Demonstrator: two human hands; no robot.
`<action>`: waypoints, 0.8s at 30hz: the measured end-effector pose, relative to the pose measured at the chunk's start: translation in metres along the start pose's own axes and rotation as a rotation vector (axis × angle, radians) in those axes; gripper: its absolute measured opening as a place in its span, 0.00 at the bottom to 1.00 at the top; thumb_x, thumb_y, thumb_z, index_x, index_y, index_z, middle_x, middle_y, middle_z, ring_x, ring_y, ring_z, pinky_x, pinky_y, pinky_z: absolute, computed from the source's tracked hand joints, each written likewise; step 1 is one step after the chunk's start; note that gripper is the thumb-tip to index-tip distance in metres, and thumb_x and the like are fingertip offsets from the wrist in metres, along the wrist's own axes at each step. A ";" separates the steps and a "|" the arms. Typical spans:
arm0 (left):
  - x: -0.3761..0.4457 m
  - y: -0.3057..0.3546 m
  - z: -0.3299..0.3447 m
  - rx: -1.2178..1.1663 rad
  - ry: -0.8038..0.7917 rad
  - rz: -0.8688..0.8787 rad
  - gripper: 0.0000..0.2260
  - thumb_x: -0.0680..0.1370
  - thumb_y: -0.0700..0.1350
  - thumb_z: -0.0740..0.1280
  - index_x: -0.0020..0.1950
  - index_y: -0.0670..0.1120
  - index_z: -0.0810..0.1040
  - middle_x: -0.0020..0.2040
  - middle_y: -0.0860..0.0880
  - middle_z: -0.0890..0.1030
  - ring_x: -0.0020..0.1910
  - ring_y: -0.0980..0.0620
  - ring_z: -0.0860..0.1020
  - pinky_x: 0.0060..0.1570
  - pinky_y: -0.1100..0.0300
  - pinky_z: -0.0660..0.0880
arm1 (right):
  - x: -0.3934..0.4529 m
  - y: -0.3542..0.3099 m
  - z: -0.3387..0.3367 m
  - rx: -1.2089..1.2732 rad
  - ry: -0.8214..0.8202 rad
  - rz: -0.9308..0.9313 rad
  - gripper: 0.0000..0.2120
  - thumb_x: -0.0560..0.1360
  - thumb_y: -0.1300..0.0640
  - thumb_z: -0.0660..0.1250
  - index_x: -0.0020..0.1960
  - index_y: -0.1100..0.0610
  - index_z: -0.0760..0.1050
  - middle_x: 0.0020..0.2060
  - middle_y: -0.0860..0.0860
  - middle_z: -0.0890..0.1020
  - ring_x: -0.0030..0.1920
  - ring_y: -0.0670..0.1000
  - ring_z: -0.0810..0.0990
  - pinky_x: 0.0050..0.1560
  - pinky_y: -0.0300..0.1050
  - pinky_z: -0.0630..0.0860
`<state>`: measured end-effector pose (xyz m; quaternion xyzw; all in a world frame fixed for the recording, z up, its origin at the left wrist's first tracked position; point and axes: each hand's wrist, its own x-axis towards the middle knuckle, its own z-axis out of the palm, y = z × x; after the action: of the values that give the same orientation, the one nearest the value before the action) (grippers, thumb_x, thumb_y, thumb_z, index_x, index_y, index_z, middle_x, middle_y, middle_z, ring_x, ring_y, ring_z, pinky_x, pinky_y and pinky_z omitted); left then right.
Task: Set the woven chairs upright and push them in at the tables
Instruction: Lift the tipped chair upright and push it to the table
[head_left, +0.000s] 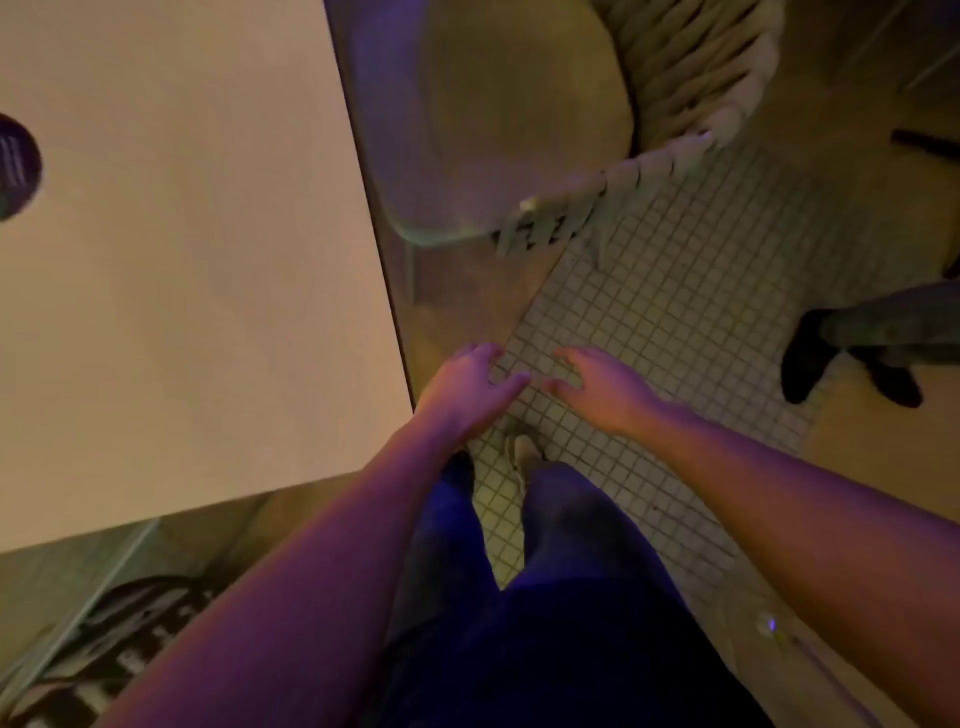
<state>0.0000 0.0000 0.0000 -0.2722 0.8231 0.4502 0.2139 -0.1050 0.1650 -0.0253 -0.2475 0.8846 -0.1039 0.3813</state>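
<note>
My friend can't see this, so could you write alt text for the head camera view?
Two empty hands, left and right, reach forward over a tiled floor toward a woven chair beside a pale table.

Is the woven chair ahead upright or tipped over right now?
Upright: the woven chair shows its seat cushion facing up, beside the table edge. Both hands, left hand and right hand, hang open, touching nothing.
</note>
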 end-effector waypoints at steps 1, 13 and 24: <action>-0.006 -0.004 0.008 -0.025 0.003 -0.037 0.30 0.75 0.62 0.63 0.72 0.49 0.68 0.68 0.46 0.73 0.65 0.48 0.74 0.63 0.51 0.72 | -0.003 0.002 0.003 -0.014 -0.006 -0.019 0.32 0.74 0.36 0.60 0.72 0.52 0.65 0.69 0.52 0.72 0.68 0.51 0.71 0.61 0.46 0.69; -0.124 -0.076 0.160 -0.379 0.255 -0.430 0.28 0.75 0.58 0.65 0.70 0.44 0.70 0.65 0.40 0.76 0.62 0.43 0.75 0.62 0.49 0.72 | -0.061 0.019 0.091 -0.384 -0.298 -0.381 0.31 0.75 0.37 0.59 0.73 0.51 0.63 0.72 0.53 0.69 0.68 0.54 0.71 0.61 0.49 0.69; -0.288 -0.170 0.309 -1.106 0.682 -0.907 0.28 0.73 0.63 0.64 0.69 0.51 0.71 0.53 0.51 0.79 0.49 0.51 0.79 0.49 0.53 0.75 | -0.158 -0.025 0.233 -0.656 -0.627 -0.619 0.29 0.76 0.39 0.60 0.73 0.50 0.64 0.70 0.50 0.71 0.67 0.52 0.71 0.61 0.47 0.71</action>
<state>0.3610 0.2633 -0.0895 -0.7708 0.3088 0.5547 -0.0537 0.1661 0.2265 -0.0775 -0.6213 0.6006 0.1485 0.4810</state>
